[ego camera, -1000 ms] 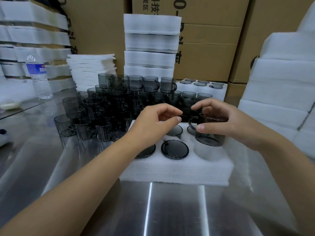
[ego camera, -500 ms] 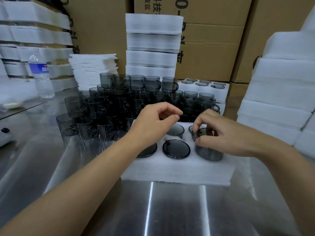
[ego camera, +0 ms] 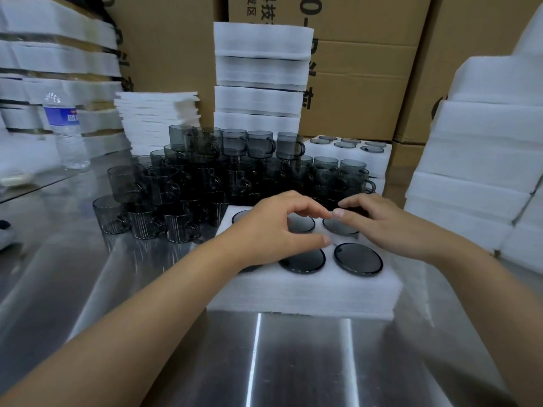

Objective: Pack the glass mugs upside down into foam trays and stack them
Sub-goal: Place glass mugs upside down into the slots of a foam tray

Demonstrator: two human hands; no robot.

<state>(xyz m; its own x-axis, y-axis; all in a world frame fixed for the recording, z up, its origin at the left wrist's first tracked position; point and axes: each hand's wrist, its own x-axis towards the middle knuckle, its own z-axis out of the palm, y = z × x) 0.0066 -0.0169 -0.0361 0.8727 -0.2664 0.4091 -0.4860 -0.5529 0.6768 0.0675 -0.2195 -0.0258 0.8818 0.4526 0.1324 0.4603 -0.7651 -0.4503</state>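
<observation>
A white foam tray (ego camera: 308,292) lies on the steel table in front of me, its holes filled with smoky glass mugs set upside down, only their round bases showing. The front right mug (ego camera: 358,259) sits flush in its hole. My left hand (ego camera: 273,230) hovers over the tray's left and middle, fingers loosely curled, holding nothing. My right hand (ego camera: 390,227) rests over the tray's right side, fingers extended toward the back row, empty. Behind the tray stands a pile of loose upright mugs (ego camera: 205,177).
A packed tray (ego camera: 349,151) sits at the back right. Stacks of foam trays (ego camera: 258,80) and thin foam sheets (ego camera: 158,121) stand behind the mugs, more foam (ego camera: 482,160) at right. A water bottle (ego camera: 66,130) is at left. Cardboard boxes (ego camera: 367,69) line the back.
My right hand lowered the mug it held into the front right hole and let go. Both hands now hover over the tray, empty.
</observation>
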